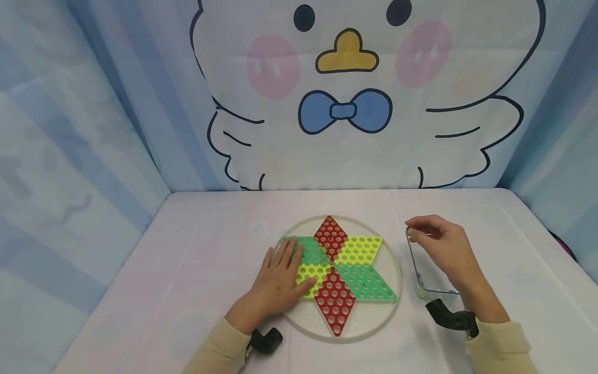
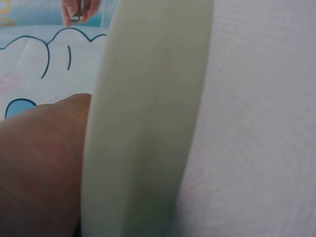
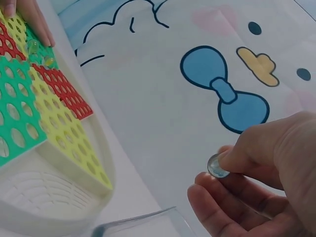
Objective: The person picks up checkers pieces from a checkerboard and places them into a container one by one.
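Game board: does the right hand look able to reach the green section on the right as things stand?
Probably yes: nothing shows between the right hand and that green section, though its fingers are pinching a marble.

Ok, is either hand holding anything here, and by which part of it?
The right hand pinches a marble by its sides. The left hand holds nothing; it rests on the board.

Far from the table, I saw a big white cartoon bird (image 1: 345, 161) on the back cloth, with black eyes (image 1: 304, 18), a yellow beak (image 1: 348, 56) and a blue bow tie (image 1: 343, 111). Pale blue and white curtains (image 1: 84, 156) hung beside the white table (image 1: 224, 228).
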{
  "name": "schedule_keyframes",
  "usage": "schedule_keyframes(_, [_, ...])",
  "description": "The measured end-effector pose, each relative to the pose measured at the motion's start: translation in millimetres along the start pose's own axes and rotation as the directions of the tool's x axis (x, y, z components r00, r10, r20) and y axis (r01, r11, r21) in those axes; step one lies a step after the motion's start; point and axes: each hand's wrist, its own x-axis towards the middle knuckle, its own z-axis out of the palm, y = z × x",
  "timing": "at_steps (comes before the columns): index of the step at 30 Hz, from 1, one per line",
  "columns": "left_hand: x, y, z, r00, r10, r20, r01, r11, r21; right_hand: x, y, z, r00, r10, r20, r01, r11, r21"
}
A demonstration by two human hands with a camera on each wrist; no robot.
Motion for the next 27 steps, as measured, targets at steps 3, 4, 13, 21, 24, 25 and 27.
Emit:
schedule_keyframes(3, [-0.1,-0.3,0.2,1.0,0.004,-0.004,-0.004,1.0,0.005,0.6,2.8,-1.3,1.0,0.001,-0.015,-0.001,1.0,0.0])
schedule_keyframes(4, [0.0,-0.3,0.2,1.0,0.005,-0.005,-0.005,1.0,0.007,0.7,4.1,-1.8,1.0,0.007,-0.016,-0.007,1.0,0.002])
schedule_keyframes(13, [-0.4,0.0,-0.2,1.0,0.0,-0.007,0.0,1.0,0.0,1.3,8.1,-6.3,0.995,0.102,-0.018,-0.103,0.993,-0.064])
schedule_keyframes(21, [0.2,-0.6,0.2,1.0,-0.005,-0.003,0.005,1.0,0.006,1.5,7.8,-10.0,0.991,0.136,0.022,-0.132,0.985,-0.111])
schedule_keyframes(24, [0.1,-0.4,0.1,1.0,-0.005,0.0,0.005,1.0,0.0,2.0,10.3,-9.3,0.988,0.153,0.037,-0.148,0.982,-0.122])
schedule_keyframes(25, [0.1,-0.2,-0.1,1.0,-0.005,0.0,0.005,1.0,-0.001,2.2,11.3,-9.0,0.987,0.157,0.041,-0.15,0.981,-0.126])
schedule_keyframes(27, [0.1,0.1,-0.6,1.0,-0.004,0.002,0.004,1.0,0.0,2.3,13.7,-8.5,0.985,0.163,0.049,-0.156,0.979,-0.129])
